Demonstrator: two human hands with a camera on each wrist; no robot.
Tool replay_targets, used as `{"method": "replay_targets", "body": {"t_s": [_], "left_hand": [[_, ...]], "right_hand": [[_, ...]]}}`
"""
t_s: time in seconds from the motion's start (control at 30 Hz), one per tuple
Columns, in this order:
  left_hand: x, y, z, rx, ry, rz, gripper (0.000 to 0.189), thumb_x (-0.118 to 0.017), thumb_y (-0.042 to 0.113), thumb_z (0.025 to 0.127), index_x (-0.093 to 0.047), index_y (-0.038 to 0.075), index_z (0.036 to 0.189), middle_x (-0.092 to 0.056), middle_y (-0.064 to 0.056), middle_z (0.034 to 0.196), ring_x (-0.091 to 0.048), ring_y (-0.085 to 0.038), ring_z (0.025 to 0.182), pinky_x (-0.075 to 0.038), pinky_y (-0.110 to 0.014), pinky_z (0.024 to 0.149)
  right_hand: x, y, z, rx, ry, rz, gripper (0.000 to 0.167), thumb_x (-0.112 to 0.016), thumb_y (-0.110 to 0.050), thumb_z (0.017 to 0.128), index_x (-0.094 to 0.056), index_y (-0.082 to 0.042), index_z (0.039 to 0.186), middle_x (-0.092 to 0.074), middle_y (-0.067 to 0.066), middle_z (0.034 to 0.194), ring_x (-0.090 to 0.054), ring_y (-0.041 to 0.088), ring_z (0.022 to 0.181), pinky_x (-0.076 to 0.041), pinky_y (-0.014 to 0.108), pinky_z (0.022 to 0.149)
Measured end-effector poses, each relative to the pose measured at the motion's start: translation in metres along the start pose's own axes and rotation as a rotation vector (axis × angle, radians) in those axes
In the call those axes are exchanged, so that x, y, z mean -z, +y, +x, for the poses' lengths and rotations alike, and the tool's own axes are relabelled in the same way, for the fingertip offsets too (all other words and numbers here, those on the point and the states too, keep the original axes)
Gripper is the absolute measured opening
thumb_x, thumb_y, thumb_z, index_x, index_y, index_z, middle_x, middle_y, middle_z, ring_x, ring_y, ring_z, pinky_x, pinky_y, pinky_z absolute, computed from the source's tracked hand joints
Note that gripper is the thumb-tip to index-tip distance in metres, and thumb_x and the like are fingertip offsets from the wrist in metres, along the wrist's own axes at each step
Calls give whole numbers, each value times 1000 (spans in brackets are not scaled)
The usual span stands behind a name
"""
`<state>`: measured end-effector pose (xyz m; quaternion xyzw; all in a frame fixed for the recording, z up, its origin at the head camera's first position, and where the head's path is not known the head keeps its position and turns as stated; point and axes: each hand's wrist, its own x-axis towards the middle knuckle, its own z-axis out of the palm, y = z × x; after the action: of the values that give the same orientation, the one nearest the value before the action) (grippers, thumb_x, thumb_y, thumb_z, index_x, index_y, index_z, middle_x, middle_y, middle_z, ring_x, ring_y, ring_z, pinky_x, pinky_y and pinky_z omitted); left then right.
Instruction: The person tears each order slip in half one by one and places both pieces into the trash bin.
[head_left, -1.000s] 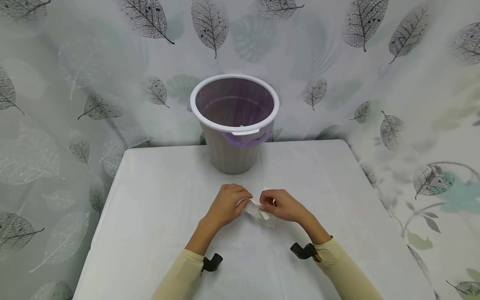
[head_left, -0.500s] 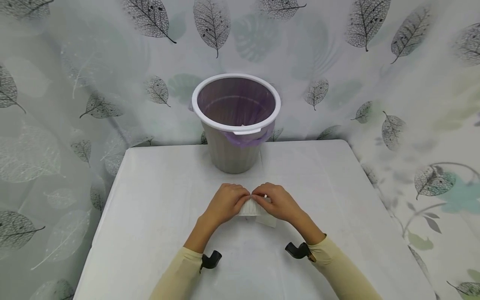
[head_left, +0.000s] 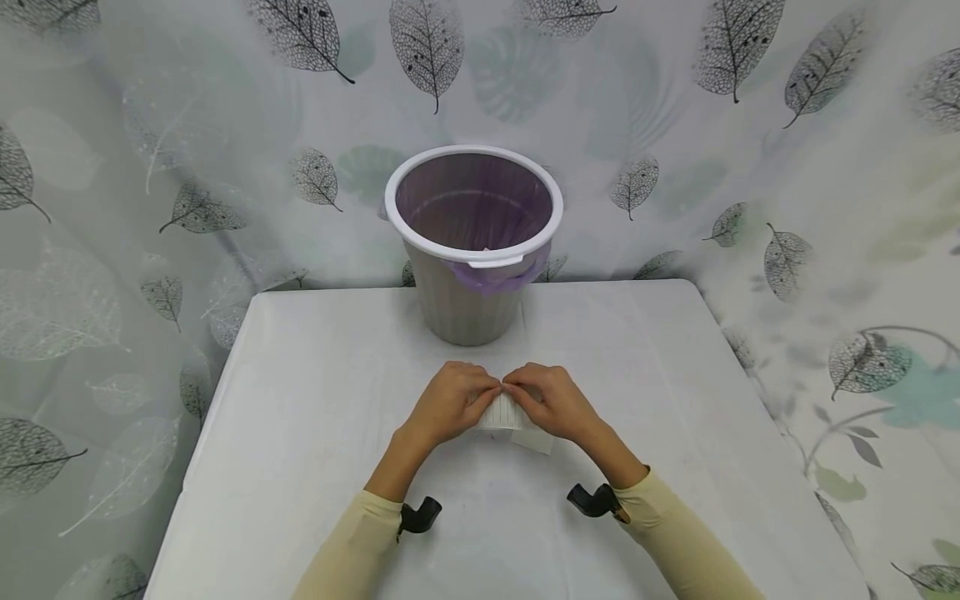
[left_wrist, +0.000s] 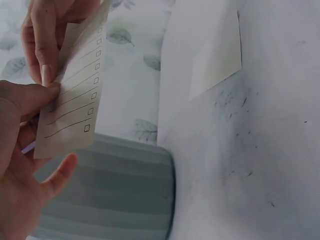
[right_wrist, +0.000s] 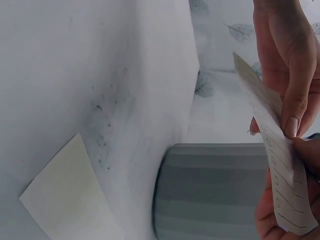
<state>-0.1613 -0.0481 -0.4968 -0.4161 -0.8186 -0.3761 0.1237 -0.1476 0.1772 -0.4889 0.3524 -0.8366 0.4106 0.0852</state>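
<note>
A small white paper sheet printed with lines and a column of checkboxes (left_wrist: 75, 95) hangs upright between my two hands, just above the table. My left hand (head_left: 452, 402) pinches its upper edge between thumb and fingers. Right beside it, my right hand (head_left: 553, 403) pinches the same edge, with the thumbs almost meeting. In the right wrist view the held sheet (right_wrist: 282, 165) looks slightly bowed. A second, plain piece of paper (head_left: 533, 440) lies flat on the table below my right hand; the right wrist view shows its corner (right_wrist: 70, 192).
Behind the hands stands a grey trash bin (head_left: 468, 308) with a white rim and a purple liner, at the table's far edge. A white cloth covers the table (head_left: 322, 367). Leaf-patterned curtains (head_left: 247, 125) surround it at the back and sides.
My right hand has moved left and slightly up to meet my left hand at the sheet's upper edge. The sheet, angled earlier, now faces me with its lines showing. The last half second shows little movement.
</note>
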Motion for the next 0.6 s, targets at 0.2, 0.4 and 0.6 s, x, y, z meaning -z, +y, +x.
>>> {"method": "replay_targets", "body": {"t_s": [0.2, 0.4, 0.6], "left_hand": [[1, 1, -1, -26, 26, -27, 9, -74, 7, 95, -83, 9, 98, -72, 5, 80, -59, -10, 69, -52, -40, 83], [1, -1, -1, -62, 84, -19, 8, -78, 8, 93, -83, 8, 98, -75, 4, 85, -69, -15, 81, -53, -43, 85], [2, -2, -1, -53, 96, -5, 5, -77, 8, 95, -82, 9, 97, -75, 4, 86, -68, -16, 83, -52, -42, 87]], "right_hand": [[0, 1, 0, 9, 34, 36, 9, -72, -3, 97, -79, -5, 102, -77, 5, 96, -72, 16, 88, -59, 35, 75], [1, 1, 1, -109, 33, 84, 10, -71, -5, 99, -80, -8, 100, -77, -2, 96, -72, 15, 86, -57, 35, 75], [6, -3, 2, -296, -5, 180, 13, -68, -16, 104, -80, -11, 100, -75, -4, 96, -66, 15, 83, -53, 33, 73]]}}
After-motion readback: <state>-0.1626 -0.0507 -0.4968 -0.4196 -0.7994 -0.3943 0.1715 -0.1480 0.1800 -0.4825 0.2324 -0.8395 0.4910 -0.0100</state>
